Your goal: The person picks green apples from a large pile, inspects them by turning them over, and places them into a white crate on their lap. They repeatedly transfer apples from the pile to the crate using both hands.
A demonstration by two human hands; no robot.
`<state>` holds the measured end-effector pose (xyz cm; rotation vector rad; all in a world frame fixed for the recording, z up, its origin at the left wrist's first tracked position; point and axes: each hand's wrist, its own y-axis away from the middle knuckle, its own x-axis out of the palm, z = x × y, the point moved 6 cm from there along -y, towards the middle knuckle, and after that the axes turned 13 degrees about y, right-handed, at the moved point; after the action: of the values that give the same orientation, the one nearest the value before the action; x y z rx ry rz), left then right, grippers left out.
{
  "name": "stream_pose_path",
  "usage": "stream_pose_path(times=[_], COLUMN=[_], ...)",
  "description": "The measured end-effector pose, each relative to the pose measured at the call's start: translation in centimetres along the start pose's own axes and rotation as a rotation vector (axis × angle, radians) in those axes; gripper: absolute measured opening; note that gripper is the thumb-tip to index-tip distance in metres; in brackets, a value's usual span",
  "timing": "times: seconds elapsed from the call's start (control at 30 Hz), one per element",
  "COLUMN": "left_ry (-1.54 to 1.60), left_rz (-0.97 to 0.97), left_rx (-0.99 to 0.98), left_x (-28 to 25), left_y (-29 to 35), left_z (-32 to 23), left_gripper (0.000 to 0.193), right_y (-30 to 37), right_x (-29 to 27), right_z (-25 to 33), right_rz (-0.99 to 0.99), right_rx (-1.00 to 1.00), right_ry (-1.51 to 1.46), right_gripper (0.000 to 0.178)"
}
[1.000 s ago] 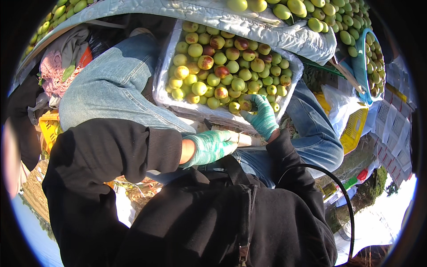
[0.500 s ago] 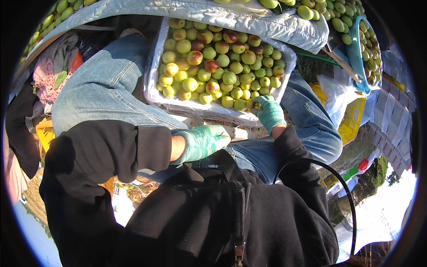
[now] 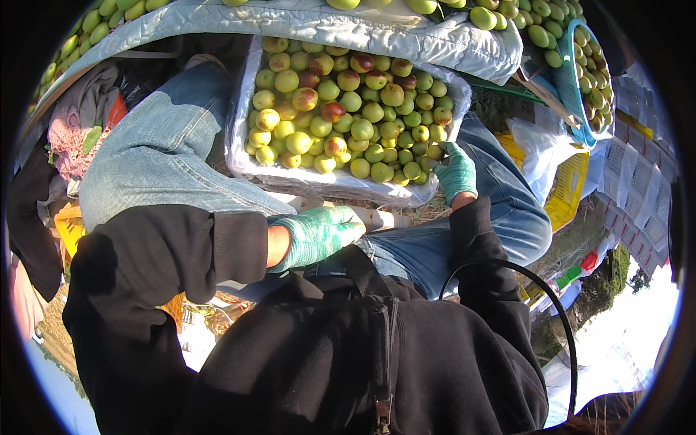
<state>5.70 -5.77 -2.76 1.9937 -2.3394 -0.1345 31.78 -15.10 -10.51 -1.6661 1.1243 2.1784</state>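
Note:
Green jujubes [image 3: 362, 130], many blotched with reddish brown, fill a shallow crate lined with clear plastic [image 3: 239, 156] between my knees. At its near right corner, my right hand [image 3: 458, 176] in a green knit glove has its thumb and fingers bent around a jujube at the edge of the layer. The fingertips are partly hidden there. My left hand [image 3: 319, 235], in a similar green and white glove, is held over my lap, below the crate's near side. Its fingers are curled together, and whatever they may hold is hidden.
A pale quilted cloth [image 3: 326, 22] crosses beyond the crate, with more green fruit heaped behind it. A blue basket of fruit [image 3: 580, 80] stands at far right, above a yellow crate [image 3: 565, 188] and a plastic bag [image 3: 540, 152]. Clothing [image 3: 80, 130] lies at left.
My right hand has moved from the crate's near edge to the right, toward its corner. My left hand stays curled over my lap. The whole view has shifted slightly.

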Motion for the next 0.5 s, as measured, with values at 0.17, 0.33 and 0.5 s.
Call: stream_pose_path(times=[0.17,0.33,0.5], left_ry=[0.272,0.469,0.82], left_rz=[-0.036,-0.044,-0.153], left_rx=[-0.24,-0.48,-0.662], left_x=[0.7,0.6,0.5], left_y=[-0.4,-0.1,0.4], left_z=[1.8,2.0,2.0], left_gripper=[0.019,0.022,0.026], right_y=[-1.7,-2.2,0.3], right_x=[1.2,0.5,-1.1], right_z=[-0.6,1.1,10.1], right_rz=[-0.064,0.054,-0.251], right_rx=[-0.056,0.023,-0.508], right_ry=[0.235,0.462,0.018], right_gripper=[0.021,0.021,0.03])
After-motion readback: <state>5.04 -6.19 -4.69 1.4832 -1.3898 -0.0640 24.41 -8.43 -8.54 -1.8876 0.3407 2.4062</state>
